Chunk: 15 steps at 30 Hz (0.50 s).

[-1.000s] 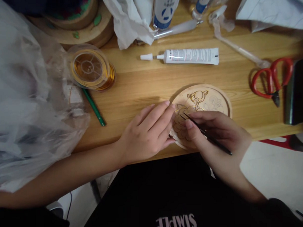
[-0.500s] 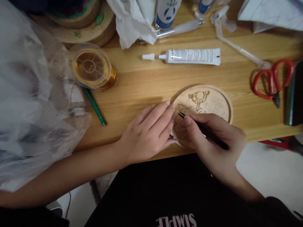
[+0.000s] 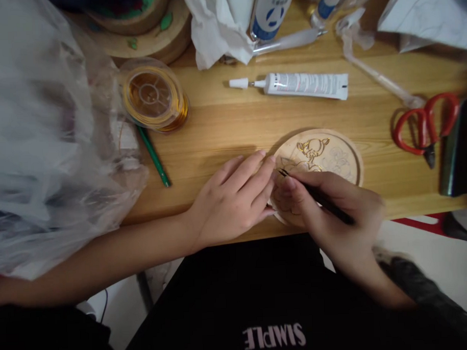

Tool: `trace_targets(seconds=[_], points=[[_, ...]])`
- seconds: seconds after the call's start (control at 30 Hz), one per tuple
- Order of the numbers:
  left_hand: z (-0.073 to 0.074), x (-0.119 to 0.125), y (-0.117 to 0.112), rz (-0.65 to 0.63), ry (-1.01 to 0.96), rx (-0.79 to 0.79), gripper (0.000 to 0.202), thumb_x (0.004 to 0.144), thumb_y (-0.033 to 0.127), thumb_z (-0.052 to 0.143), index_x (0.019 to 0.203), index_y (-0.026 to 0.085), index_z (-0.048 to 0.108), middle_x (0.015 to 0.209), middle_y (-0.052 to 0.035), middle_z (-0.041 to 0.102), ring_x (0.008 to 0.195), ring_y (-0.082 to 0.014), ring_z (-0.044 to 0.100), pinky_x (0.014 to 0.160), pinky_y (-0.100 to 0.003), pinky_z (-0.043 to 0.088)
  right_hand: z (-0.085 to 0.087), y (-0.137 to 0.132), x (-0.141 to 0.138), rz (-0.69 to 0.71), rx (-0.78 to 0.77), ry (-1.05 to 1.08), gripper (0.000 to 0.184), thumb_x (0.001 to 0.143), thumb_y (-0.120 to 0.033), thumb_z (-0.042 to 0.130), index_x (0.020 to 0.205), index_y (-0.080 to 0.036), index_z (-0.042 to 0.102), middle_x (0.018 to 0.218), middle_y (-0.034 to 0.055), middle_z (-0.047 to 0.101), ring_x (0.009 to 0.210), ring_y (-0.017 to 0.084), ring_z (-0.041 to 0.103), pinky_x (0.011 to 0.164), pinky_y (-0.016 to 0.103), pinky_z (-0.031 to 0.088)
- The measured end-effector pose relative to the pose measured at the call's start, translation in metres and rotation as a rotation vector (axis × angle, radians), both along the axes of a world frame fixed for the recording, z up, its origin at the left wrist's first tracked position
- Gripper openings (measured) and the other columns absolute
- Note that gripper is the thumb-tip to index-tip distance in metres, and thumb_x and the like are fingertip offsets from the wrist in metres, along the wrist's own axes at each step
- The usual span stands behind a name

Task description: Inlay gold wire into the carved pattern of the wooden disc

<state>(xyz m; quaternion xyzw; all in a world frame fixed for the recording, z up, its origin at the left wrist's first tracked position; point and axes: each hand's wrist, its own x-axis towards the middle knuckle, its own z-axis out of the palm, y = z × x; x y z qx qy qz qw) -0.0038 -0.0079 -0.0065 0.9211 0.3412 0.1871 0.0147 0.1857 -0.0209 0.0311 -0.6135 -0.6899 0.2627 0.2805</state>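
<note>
A round wooden plate (image 3: 357, 158) with a raised rim lies near the table's front edge. Gold wire (image 3: 312, 147) follows part of the line drawing on its face, and other drawn lines show bare. My left hand (image 3: 238, 200) rests against the plate's left side, its fingers stretched out and the thumb low near the rim. Black tweezers (image 3: 332, 204) are pinched in my right hand (image 3: 338, 207), their tips on the drawing close to my left fingertips. Whether the tips hold a bit of wire is too small to tell. My right hand covers the plate's lower part.
Behind the plate lies a white glue tube (image 3: 309, 84). A spool of gold wire (image 3: 154, 96) and a green pencil (image 3: 154, 157) are left, beside a clear plastic bag (image 3: 64, 150). Red-handled cutters (image 3: 423, 125) and a dark phone-like slab (image 3: 460, 149) lie right. Tissue (image 3: 216, 30) and a bottle (image 3: 272, 15) stand behind.
The whole view has shifted slightly, so things sit a little further right. Both hands keep nearly the same pose at the plate; the tweezer tips stay near the same spot.
</note>
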Motion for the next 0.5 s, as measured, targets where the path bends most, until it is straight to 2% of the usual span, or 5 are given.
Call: trace_targets(seconds=[0.13, 0.3, 0.5], points=[[0.000, -0.001, -0.001, 0.007, 0.002, 0.007, 0.040, 0.096, 0.041, 0.057, 0.115, 0.006, 0.065, 0.132, -0.0152, 0.066, 0.125, -0.0312, 0.061, 0.099, -0.040, 0.051, -0.004, 0.003, 0.007, 0.091, 0.067, -0.037, 0.012, 0.087, -0.019, 0.071, 0.098, -0.022, 0.070, 0.087, 0.0009, 0.077, 0.071, 0.015, 0.073, 0.064, 0.025, 0.060], [0.002, -0.001, 0.000, 0.007, 0.019, 0.022, 0.039, 0.098, 0.039, 0.054, 0.115, 0.006, 0.066, 0.131, -0.0143, 0.067, 0.124, -0.0302, 0.062, 0.098, -0.040, 0.051, -0.007, 0.009, 0.013, 0.209, 0.178, -0.047, 0.016, 0.085, -0.014, 0.072, 0.099, -0.021, 0.068, 0.089, 0.0005, 0.077, 0.074, 0.013, 0.073, 0.069, 0.022, 0.061], [0.002, 0.000, 0.000, 0.005, 0.015, 0.042, 0.040, 0.096, 0.041, 0.057, 0.115, 0.007, 0.068, 0.129, -0.0142, 0.068, 0.123, -0.0305, 0.062, 0.097, -0.040, 0.052, -0.007, 0.019, 0.020, 0.359, 0.229, -0.059, 0.020, 0.086, -0.011, 0.071, 0.103, -0.021, 0.066, 0.090, 0.0021, 0.077, 0.077, 0.014, 0.074, 0.068, 0.023, 0.062]])
